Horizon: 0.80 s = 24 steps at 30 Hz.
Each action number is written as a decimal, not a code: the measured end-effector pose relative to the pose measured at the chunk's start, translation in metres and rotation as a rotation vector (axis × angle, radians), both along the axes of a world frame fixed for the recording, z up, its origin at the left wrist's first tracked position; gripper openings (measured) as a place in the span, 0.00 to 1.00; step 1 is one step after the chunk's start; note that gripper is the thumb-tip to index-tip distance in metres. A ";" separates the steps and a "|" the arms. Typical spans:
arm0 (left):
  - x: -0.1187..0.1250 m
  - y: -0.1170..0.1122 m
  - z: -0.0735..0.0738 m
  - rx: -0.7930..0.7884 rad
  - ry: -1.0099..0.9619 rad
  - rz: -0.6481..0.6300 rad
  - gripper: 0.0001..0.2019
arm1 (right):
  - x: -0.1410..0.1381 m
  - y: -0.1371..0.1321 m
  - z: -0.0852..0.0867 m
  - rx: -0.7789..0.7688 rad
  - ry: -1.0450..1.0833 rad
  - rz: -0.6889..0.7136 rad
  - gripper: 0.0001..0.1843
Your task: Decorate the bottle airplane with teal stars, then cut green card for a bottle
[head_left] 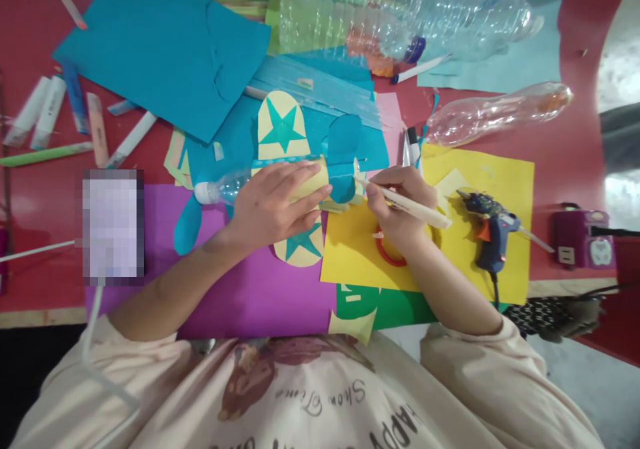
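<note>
A model plane made from a plastic bottle [235, 187] lies on its side in the middle, white cap to the left beside a blue paper propeller [188, 225]. Its cream paper wings with teal stars, the far wing [281, 125] and the near wing [299, 243], stick out on both sides. My left hand [280, 199] is laid over the cream-wrapped body and holds it. In my right hand [403, 205] is a cream marker [410, 205], its tip at the tail end by the blue tail piece [344, 159]. Fingers cover part of the body.
A blue glue gun [500, 235] lies on yellow paper [510, 189] at right, with red-handled scissors [390, 252] under my right wrist. Clear bottles [350, 22] crowd the back. Markers [50, 112] and a pixelated device [111, 225] lie at left; purple paper [240, 295] is nearest me.
</note>
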State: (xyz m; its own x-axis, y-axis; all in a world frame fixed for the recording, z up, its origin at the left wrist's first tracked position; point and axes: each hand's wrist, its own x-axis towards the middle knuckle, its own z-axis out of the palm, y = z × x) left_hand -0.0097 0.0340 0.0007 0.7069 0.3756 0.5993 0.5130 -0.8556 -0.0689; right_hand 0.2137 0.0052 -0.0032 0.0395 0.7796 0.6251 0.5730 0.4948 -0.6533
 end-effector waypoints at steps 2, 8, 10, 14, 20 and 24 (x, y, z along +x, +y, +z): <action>0.000 0.000 0.000 -0.002 0.004 0.001 0.18 | -0.001 0.000 0.000 0.005 -0.005 0.005 0.08; -0.002 0.001 -0.002 -0.037 0.028 -0.001 0.17 | -0.001 -0.002 0.003 0.045 -0.048 0.039 0.07; -0.003 0.000 -0.003 -0.079 0.038 0.005 0.17 | -0.001 -0.002 0.005 0.056 -0.094 0.055 0.07; -0.004 -0.001 -0.005 -0.153 0.004 -0.010 0.18 | -0.002 -0.004 0.009 0.062 -0.170 0.107 0.07; -0.003 -0.001 -0.002 -0.339 0.014 0.026 0.18 | -0.005 -0.004 0.006 0.095 -0.164 0.147 0.07; -0.002 0.000 -0.002 -0.258 0.054 0.052 0.19 | -0.008 -0.005 0.007 0.096 -0.196 0.174 0.07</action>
